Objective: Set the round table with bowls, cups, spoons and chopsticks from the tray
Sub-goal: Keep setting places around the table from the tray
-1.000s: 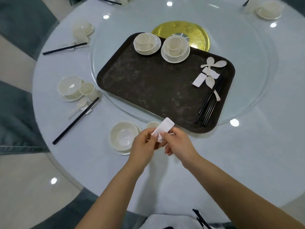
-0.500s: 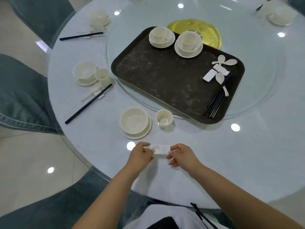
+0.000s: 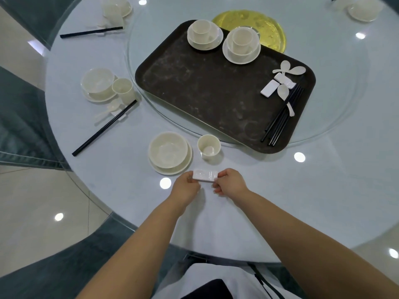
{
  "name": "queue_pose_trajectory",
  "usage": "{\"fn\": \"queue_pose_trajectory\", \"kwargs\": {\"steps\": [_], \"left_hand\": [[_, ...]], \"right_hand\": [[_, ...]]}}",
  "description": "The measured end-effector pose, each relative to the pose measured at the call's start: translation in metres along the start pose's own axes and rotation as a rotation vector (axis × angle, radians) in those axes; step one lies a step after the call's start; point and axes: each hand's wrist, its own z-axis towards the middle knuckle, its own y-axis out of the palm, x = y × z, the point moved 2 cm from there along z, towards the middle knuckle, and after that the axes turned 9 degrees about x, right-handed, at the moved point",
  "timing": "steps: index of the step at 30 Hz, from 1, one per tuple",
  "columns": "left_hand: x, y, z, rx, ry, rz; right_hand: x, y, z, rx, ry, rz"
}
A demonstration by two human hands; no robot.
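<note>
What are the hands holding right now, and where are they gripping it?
Both hands hold a small white rest by its two short ends: the left hand pinches the left end, the right hand the right end.

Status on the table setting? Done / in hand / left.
Done: the left setting has bowl, cup, spoon and chopsticks. The near place has only a bowl and cup.
In hand: left hand and right hand hold a white rest at its ends, just below them.
Left: tray still carries two bowl-and-cup stacks, spoons, rests and chopsticks.
</note>
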Motion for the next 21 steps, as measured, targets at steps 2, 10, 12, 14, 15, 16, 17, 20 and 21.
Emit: {"fn": "queue_pose_trajectory", "kwargs": {"steps": [2, 10, 12, 14, 15, 16, 17, 20, 21], "left_hand": [[0.002, 0.000, 0.003, 0.002, 0.003, 0.019], [0.004, -0.001, 0.008, 0.027, 0.005, 0.069], [0.004, -0.002, 0.008, 0.041, 0.038, 0.203], [0.006, -0.007, 0.008, 0.094, 0.100, 0.396], [0.009, -0.008, 0.006, 0.118, 0.118, 0.416], [0.013, -0.009, 0.006, 0.134, 0.131, 0.400], [0.018, -0.008, 0.005, 0.142, 0.136, 0.376], [0.038, -0.005, 0.006, 0.169, 0.213, 0.330], [0.044, -0.004, 0.007, 0.180, 0.238, 0.317]], "right_hand": [[-0.002, 0.003, 0.005, 0.021, -0.008, -0.006], [-0.003, -0.005, 0.012, 0.016, -0.077, -0.103], [-0.006, -0.017, 0.011, 0.055, -0.161, -0.195], [-0.012, -0.033, 0.010, 0.139, -0.263, -0.248], [-0.017, -0.041, 0.010, 0.182, -0.304, -0.235], [-0.024, -0.052, 0.011, 0.234, -0.335, -0.205], [-0.032, -0.062, 0.012, 0.291, -0.361, -0.165], [-0.056, -0.096, 0.030, 0.474, -0.377, -0.064], [-0.062, -0.107, 0.039, 0.515, -0.354, -0.050]]}}
